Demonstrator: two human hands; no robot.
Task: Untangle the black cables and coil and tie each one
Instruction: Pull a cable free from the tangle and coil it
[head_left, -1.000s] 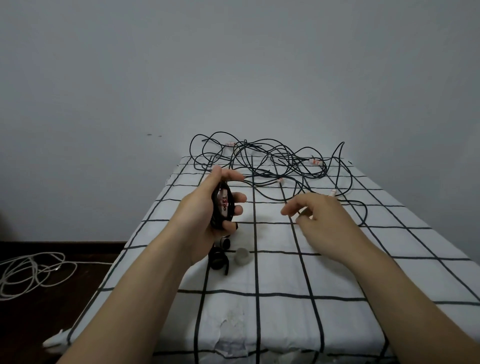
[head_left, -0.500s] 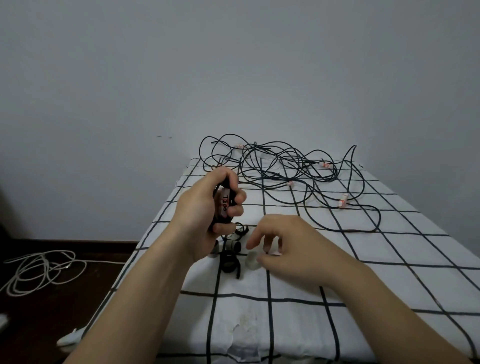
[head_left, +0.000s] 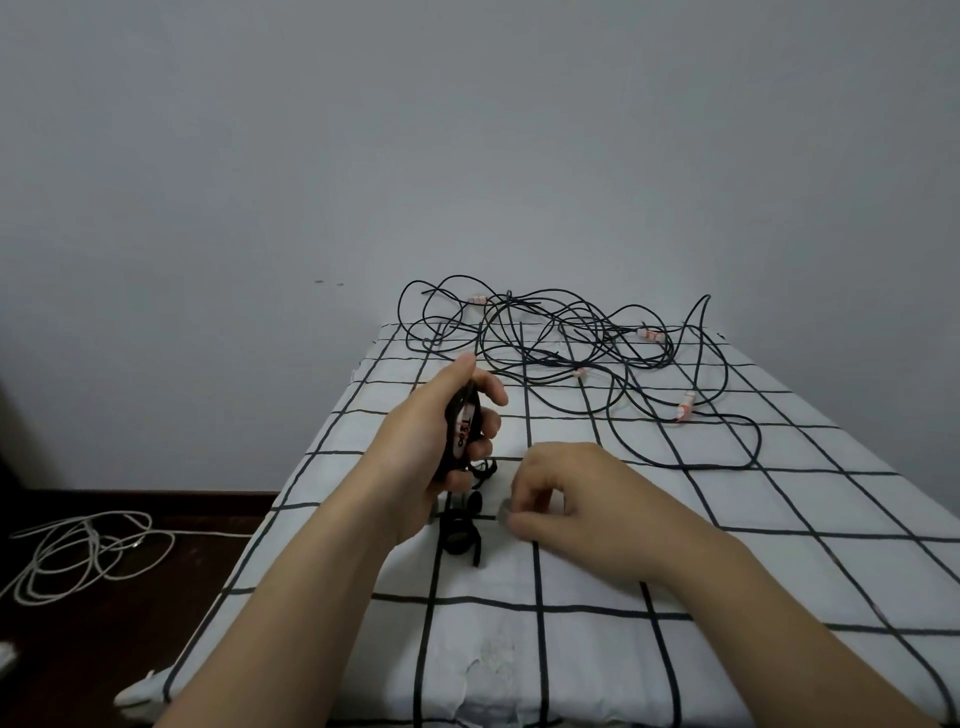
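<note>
The grip of the left hand (head_left: 426, 457), at centre left of the frame, is closed round a small coiled black cable (head_left: 461, 426) with a white, red-printed label, thumb on the far side and fingers curled over the near side, held upright just above the table (head_left: 779, 571) and its checked cloth. Just below and right of it a rolled black strap (head_left: 458, 535) lies on the cloth. Right again, the right hand (head_left: 576, 499) rests low on the table, its fingertips curled in a pinch on a small grey round piece (head_left: 504, 515), too small to identify. The tangled black cables (head_left: 561, 343) lie beyond both hands, at upper centre and upper right, well apart from either grip, one loop trailing toward the right hand. These look thin, light and springy, likely to snag where loops cross, so a plug end with its pale, red-marked tag seems the best place to take hold.
</note>
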